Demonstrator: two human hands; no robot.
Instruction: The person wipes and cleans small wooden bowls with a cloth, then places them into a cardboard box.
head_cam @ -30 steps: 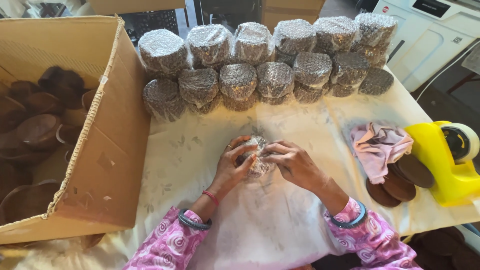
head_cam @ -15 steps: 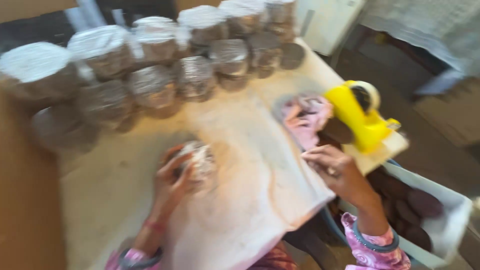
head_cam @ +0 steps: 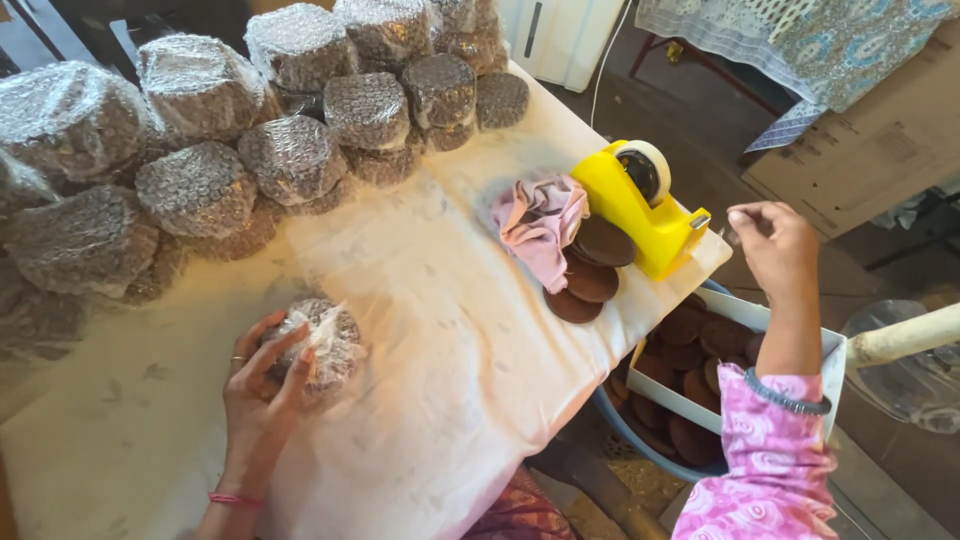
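Many wrapped bundles (head_cam: 290,150) already fill the upper left. Lower left, the left hand (head_cam: 262,385) curls its fingers over one more bundle (head_cam: 320,342) on the table (head_cam: 450,400). At right, the right hand (head_cam: 775,245) pinches its fingertips by the tape dispenser (head_cam: 640,205); bare discs (head_cam: 590,265) remain unwrapped.

L hand (head_cam: 262,385) cupped, fingers spread; R hand (head_cam: 775,245) raised, fingertips pinched.

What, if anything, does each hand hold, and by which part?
The left hand grips the bubble-wrapped bundle by its near side. The right hand pinches by the tape dispenser; any tape is unclear.
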